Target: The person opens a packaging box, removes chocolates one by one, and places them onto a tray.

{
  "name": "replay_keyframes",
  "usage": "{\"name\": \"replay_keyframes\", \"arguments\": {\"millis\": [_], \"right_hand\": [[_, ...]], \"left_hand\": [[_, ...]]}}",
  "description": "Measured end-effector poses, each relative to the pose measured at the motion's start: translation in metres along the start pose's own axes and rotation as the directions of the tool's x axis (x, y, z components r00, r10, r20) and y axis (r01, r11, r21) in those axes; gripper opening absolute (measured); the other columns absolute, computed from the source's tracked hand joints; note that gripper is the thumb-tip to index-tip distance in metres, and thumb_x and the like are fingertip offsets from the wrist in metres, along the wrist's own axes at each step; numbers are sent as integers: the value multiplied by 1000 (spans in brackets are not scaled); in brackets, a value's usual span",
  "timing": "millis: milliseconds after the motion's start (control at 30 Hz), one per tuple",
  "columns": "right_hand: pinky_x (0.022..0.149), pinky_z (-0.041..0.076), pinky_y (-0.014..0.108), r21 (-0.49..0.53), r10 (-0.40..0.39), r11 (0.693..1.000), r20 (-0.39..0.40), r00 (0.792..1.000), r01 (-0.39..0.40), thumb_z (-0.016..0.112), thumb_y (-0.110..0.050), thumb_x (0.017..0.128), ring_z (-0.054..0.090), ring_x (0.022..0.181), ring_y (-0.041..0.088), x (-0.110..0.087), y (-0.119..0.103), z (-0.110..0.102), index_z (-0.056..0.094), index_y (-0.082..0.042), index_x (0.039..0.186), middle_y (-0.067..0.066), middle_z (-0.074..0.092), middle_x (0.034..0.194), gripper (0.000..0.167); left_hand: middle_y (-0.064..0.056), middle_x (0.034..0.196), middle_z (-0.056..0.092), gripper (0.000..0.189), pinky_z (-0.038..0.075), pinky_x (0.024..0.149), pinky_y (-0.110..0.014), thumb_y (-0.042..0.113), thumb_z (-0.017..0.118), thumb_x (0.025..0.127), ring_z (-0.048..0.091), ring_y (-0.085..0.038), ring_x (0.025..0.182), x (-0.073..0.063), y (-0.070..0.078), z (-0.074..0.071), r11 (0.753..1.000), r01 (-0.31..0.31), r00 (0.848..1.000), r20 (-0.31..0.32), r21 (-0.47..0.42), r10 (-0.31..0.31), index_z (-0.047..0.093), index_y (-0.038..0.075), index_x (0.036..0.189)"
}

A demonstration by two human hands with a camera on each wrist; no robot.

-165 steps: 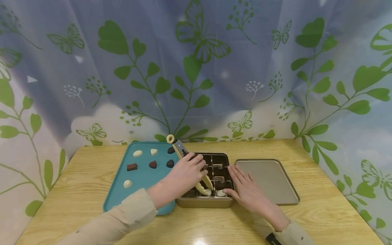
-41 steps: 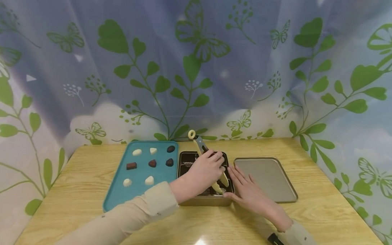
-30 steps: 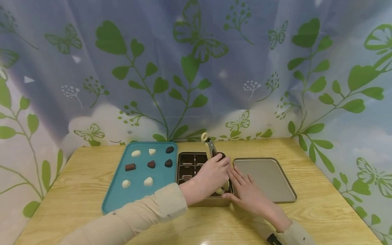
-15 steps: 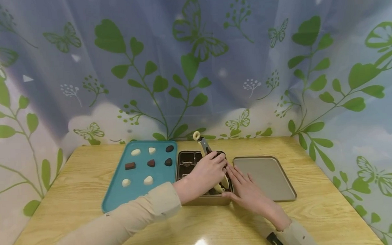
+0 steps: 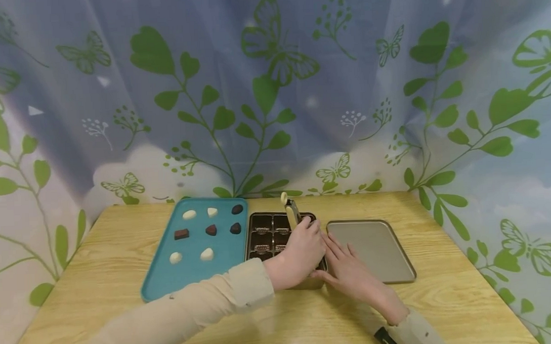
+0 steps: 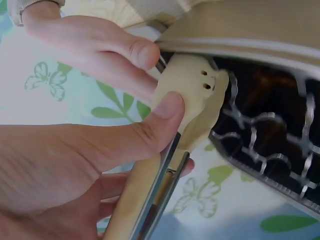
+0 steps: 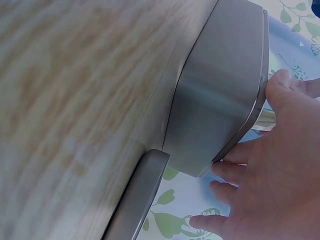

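My left hand [image 5: 301,252] grips a pair of tongs [image 5: 291,214] with cream handles. Its thumb presses one arm of the tongs [image 6: 187,95] in the left wrist view, where the broad cream ends are at the box's end. From above, the hand covers those ends and the front right compartments of the bronze box [image 5: 247,244]. Whether anything sits between the ends is hidden. My right hand [image 5: 352,270] lies along the box's right side, fingers fairly straight. In the right wrist view, its thumb and fingertips touch the rim of the box [image 7: 215,85].
Left of the box lies a blue tray [image 5: 156,282] with several white and dark chocolates; one is a white chocolate [image 5: 207,254]. A bronze lid [image 5: 374,249] lies flat to the right. A patterned curtain [image 5: 274,141] hangs behind the wooden table [image 5: 217,326].
A white chocolate now lies on the tray's front row where bare tray showed earliest. My left hand and the tongs have shifted right over the box. The right hand has stayed put.
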State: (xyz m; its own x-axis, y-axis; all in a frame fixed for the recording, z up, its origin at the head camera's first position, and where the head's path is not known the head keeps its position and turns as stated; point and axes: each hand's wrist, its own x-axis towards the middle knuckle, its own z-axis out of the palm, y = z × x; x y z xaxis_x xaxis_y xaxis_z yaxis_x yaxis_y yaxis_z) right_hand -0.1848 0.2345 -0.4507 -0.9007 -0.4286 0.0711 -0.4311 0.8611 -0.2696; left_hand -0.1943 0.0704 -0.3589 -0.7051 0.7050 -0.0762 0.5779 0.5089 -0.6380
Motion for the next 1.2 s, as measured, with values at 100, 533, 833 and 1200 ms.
{"name": "replay_keyframes", "arguments": {"millis": [100,533,833,1200], "right_hand": [[114,22,71,1,0,1000,2,1000,0,56,-51,100,17,153,40,0,-1,0,17,-2,162,18,17,167,87],[116,20,69,18,13,1000,1,1000,-13,54,-53,100,16,153,40,-2,-2,0,19,0,161,18,17,167,88],[117,18,69,34,21,999,-9,1000,-21,55,-53,100,16,153,39,-1,-4,0,17,-1,161,17,16,167,89],[117,16,67,12,25,1000,-19,1000,-25,55,-54,100,16,153,40,-2,-7,-1,17,0,161,17,14,166,89]], "left_hand": [[18,140,59,57,31,116,-32,61,65,90,41,-10,140,4,1,5,1000,-8,1000,-14,-28,8,62,33,140],[10,131,66,31,42,106,-33,29,75,92,53,-14,129,-19,-28,30,997,32,958,-282,-75,-52,75,35,122],[6,125,66,52,44,98,-34,49,77,80,55,-18,120,-42,-48,51,959,42,918,-369,-279,-148,70,35,130],[0,114,67,45,47,94,-41,37,78,83,56,-22,108,-76,-84,81,881,98,810,-478,-462,-341,73,25,126]]}}
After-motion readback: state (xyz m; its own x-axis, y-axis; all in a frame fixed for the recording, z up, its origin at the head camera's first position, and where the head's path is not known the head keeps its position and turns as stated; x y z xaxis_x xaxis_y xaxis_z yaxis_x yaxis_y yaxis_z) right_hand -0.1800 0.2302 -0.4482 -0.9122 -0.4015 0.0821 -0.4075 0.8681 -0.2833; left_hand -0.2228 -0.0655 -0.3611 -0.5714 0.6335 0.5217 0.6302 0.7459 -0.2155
